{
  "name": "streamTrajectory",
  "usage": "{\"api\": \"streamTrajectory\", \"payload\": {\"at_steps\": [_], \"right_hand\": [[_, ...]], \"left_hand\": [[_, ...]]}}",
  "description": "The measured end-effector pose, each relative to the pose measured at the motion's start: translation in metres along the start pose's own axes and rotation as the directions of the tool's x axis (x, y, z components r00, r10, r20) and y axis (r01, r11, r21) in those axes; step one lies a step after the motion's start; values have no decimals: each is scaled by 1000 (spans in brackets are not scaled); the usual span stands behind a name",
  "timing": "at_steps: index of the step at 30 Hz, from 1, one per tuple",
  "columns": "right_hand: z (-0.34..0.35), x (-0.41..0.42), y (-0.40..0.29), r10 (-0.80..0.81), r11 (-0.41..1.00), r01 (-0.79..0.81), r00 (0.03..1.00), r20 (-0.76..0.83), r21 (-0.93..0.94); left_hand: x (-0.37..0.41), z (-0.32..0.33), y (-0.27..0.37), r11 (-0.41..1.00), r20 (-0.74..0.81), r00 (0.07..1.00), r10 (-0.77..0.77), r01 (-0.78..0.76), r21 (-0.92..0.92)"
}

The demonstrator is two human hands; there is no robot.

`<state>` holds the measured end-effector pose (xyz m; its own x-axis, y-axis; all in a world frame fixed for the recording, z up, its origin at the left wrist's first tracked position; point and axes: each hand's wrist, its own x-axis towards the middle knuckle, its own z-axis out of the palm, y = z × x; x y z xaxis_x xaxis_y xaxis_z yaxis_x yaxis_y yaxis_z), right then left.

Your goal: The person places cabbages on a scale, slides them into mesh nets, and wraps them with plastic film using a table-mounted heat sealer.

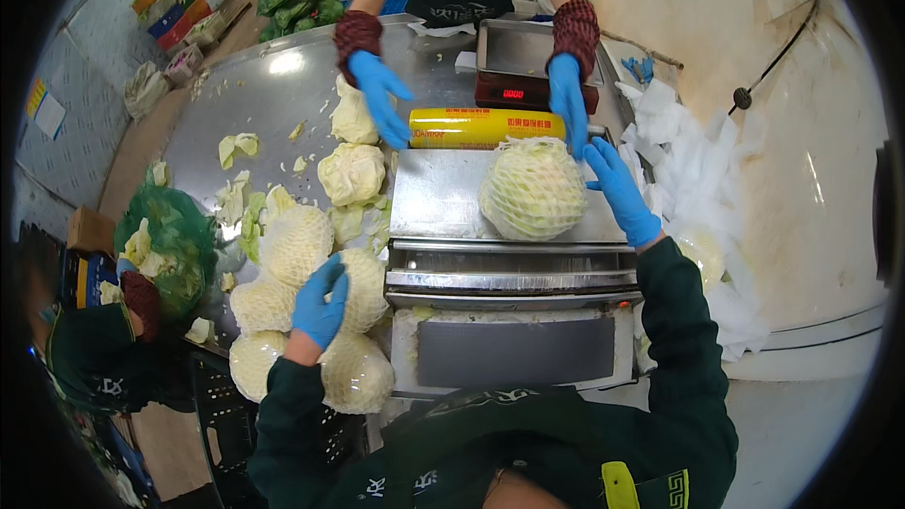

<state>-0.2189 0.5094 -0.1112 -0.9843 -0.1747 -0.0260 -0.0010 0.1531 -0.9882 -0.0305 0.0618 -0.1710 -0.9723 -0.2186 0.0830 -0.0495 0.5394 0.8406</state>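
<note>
My left hand (322, 302), in a blue glove, lies against a foam-netted cabbage (364, 290) at the left of the wrapping machine (438, 208); whether it grips is unclear. More netted cabbages (297, 244) crowd around it, and a nearer one (359, 375) looks glossy, as if under film. On the machine's metal top sits another cabbage in white foam netting (534, 189). Just right of it is my right hand (622, 191), also gloved, fingers apart and holding nothing. A yellow roll of cling film (488, 127) spans the machine's far end.
Across the table (283, 95), a co-worker's gloved hands (382, 99) reach over the roll's ends. Behind it stands a scale (516, 88). Bare cabbages (351, 173) and loose leaves lie left. White foam nets (696, 155) heap right. Another person handles a green mesh bag (173, 247).
</note>
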Motion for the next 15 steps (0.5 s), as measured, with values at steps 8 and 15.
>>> {"api": "streamTrajectory", "payload": {"at_steps": [8,15], "right_hand": [[-19,-60,9,-51,970,12,986,-157,-243],[26,-28,33,-24,994,26,999,-24,110]], "left_hand": [[28,81,87,930,288,953,90,-184,318],[81,186,112,876,184,967,177,-70,-477]]}}
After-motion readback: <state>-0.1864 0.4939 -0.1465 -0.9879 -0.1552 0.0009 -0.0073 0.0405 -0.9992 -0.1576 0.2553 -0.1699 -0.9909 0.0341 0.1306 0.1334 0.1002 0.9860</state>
